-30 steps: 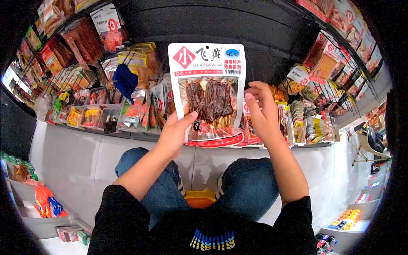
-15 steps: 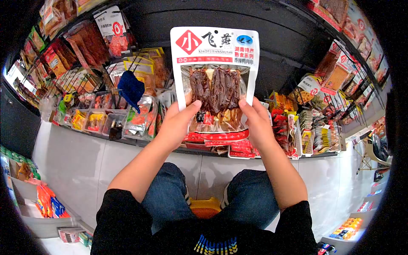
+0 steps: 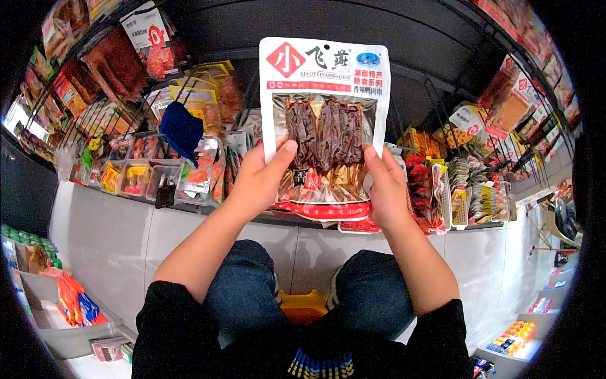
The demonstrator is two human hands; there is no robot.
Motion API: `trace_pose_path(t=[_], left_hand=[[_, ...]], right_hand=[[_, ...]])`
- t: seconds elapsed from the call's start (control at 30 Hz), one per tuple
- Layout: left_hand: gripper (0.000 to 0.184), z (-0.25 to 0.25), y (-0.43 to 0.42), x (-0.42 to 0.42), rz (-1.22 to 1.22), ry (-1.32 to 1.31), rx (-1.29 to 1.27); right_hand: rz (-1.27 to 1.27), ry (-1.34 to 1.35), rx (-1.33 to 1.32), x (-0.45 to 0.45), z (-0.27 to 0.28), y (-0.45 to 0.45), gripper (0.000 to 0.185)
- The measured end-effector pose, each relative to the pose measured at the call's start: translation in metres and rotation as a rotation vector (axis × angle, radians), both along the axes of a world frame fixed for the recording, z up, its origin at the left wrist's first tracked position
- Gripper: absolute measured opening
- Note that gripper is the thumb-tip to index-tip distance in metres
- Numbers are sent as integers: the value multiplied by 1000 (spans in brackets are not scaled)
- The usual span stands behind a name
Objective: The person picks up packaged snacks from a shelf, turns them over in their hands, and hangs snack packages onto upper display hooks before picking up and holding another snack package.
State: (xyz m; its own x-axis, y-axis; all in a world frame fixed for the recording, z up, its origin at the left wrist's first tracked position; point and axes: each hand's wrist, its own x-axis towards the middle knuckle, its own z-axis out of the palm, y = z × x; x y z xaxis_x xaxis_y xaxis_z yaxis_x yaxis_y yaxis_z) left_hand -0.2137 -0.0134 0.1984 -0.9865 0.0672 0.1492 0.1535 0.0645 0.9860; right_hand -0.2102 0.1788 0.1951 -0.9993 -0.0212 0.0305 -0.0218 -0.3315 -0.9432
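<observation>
Upright in front of me is a snack pouch (image 3: 325, 129) of dark skewered meat, with a white printed top, a clear window and a red band along the bottom. My left hand (image 3: 265, 177) grips its left edge, thumb on the front and fingers behind. On the opposite edge my right hand (image 3: 386, 186) holds it the same way. The fingers of both hands are mostly hidden behind the pouch. Bins of packaged snacks (image 3: 136, 180) stand behind and below it.
Bags of meat hang on hooks at the upper left (image 3: 113, 69) and right (image 3: 505, 110). A dark blue cloth-like item (image 3: 180, 129) hangs left of the pouch. White baskets of packets (image 3: 459, 205) stand at right. Low shelves (image 3: 53, 316) line the lower left. A yellow stool (image 3: 303, 302) shows between my knees.
The pouch and both hands have shifted slightly to the right, and the pouch now faces me more squarely, its lower part showing more fully. Both hands keep their hold.
</observation>
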Motion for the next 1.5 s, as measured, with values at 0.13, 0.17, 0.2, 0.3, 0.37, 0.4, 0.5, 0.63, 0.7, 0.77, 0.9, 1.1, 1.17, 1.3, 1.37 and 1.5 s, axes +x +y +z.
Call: trace_pose_path(t=[0.13, 0.17, 0.2, 0.3, 0.37, 0.4, 0.5, 0.63, 0.7, 0.77, 0.9, 1.1, 1.17, 1.3, 1.37, 1.5], left_hand=[[26, 16, 3, 12, -35, -224, 47], [25, 12, 6, 12, 15, -138, 7], [24, 9, 8, 13, 65, -51, -34], [24, 3, 4, 15, 32, -90, 59], [24, 4, 5, 19, 30, -103, 114], [23, 4, 5, 20, 30, -121, 173], [24, 3, 1, 23, 43, -163, 177], [25, 9, 3, 29, 49, -189, 272], [27, 6, -1, 29, 73, -175, 235], [28, 7, -1, 30, 72, -172, 231], [34, 5, -8, 31, 124, -229, 190], [34, 0, -8, 25, 130, -182, 261], [37, 0, -6, 24, 105, -187, 317], [41, 1, -5, 25, 92, -172, 287], [41, -5, -6, 22, 102, -194, 284], [39, -2, -3, 24, 172, -200, 205]], right_hand=[[21, -20, -25, 3, -1, 3, 30], [24, -37, -23, 3, -2, 4, 31], [27, -54, -22, 3, -2, 5, 32], [78, -98, -51, 4, -5, 8, 33], [88, -118, -90, 6, -6, 6, 33], [99, -143, -126, 7, -5, 6, 33], [143, -183, -199, 11, 0, 4, 32], [165, -185, -222, 14, 6, 0, 32], [199, -194, -283, 17, 8, -2, 31], [188, -191, -262, 17, 4, -3, 31], [201, -190, -198, 11, -13, -1, 34], [163, -160, -140, 12, -12, -7, 39], [215, -205, -258, 11, -9, -7, 36], [206, -123, -165, 8, -16, -3, 34], [191, -138, -136, 8, -17, -1, 34], [165, -154, -160, 10, -9, 1, 34]])
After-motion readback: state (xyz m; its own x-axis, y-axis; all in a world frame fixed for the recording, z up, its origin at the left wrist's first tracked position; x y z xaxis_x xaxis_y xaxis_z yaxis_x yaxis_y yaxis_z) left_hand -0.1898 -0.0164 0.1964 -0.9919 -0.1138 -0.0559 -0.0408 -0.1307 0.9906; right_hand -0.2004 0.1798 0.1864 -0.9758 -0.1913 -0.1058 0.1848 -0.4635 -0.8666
